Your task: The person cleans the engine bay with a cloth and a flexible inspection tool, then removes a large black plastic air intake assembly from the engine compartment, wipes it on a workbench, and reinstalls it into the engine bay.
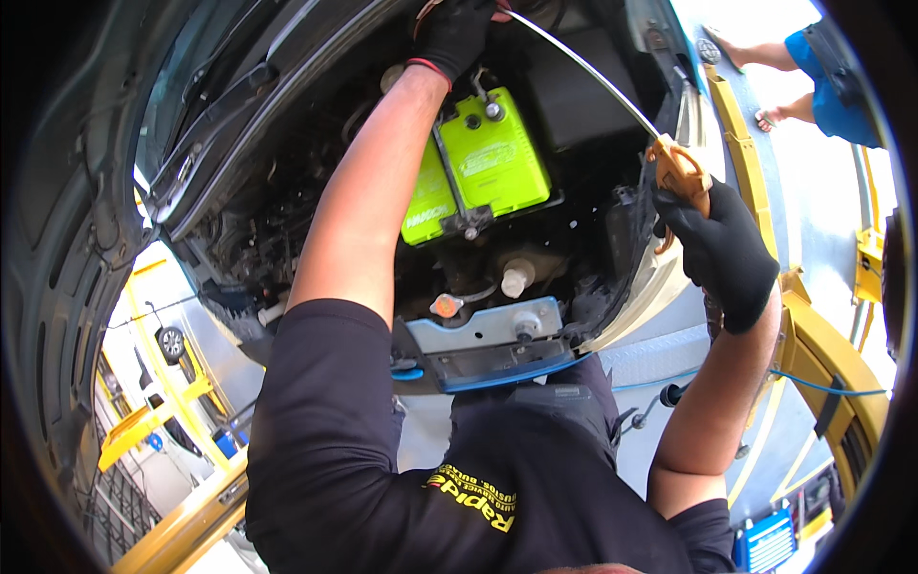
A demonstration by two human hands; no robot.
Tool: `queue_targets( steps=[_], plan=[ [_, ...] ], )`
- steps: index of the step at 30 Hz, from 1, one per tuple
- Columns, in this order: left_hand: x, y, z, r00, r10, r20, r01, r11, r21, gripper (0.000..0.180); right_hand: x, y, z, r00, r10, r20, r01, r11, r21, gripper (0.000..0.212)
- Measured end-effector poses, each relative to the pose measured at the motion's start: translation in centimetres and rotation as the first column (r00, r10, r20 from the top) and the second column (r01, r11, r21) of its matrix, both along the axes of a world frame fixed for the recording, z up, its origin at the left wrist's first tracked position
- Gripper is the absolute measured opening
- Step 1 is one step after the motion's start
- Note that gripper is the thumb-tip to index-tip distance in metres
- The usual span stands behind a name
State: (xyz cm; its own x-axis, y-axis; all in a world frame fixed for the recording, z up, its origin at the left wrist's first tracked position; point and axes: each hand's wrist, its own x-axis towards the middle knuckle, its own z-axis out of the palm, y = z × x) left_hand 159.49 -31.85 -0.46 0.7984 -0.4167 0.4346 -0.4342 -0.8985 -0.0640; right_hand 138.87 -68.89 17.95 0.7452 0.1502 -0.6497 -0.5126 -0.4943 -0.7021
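My right hand (727, 253), in a black glove, is closed around the orange handle of a gun-like tool (684, 172) with a long, thin metal tube. The tube runs up and left across the engine bay, and its far end reaches the area beside my left hand (454, 36). That hand, in a black glove with a red cuff, is deep in the bay near the top edge. Its fingers are mostly hidden, so whether it holds anything cannot be made out. Between my arms sits a lime-green car battery (492, 153) under a dark hold-down bar.
The raised hood (72, 239) is at the left. Nearer me are an orange radiator cap (446, 305), a white cap (517, 277) and the car's blue front edge (507, 373). Yellow lift parts (827, 354) stand at the right, with a blue hose (827, 387) and another person's legs (765, 53) beyond.
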Motion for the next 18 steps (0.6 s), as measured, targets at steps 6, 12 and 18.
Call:
queue_targets(
  steps=[6,12,18],
  plan=[
    [-0.1,1.4,1.8,0.986,-0.138,-0.094,0.127,0.986,-0.107,0.038,0.4,-3.4,0.4,0.998,-0.028,0.056,0.026,0.999,0.045,0.040],
    [-7.0,6.7,5.2,0.978,-0.085,-0.190,0.135,0.954,0.268,0.040,-0.2,-6.6,-2.7,0.986,-0.022,0.163,0.003,0.993,0.115,0.037],
    [-5.3,-4.7,16.9,0.910,-0.365,0.196,0.263,0.875,0.406,0.041,-0.3,-7.3,-4.2,0.979,-0.015,0.205,-0.007,0.994,0.105,0.036]
  ],
)
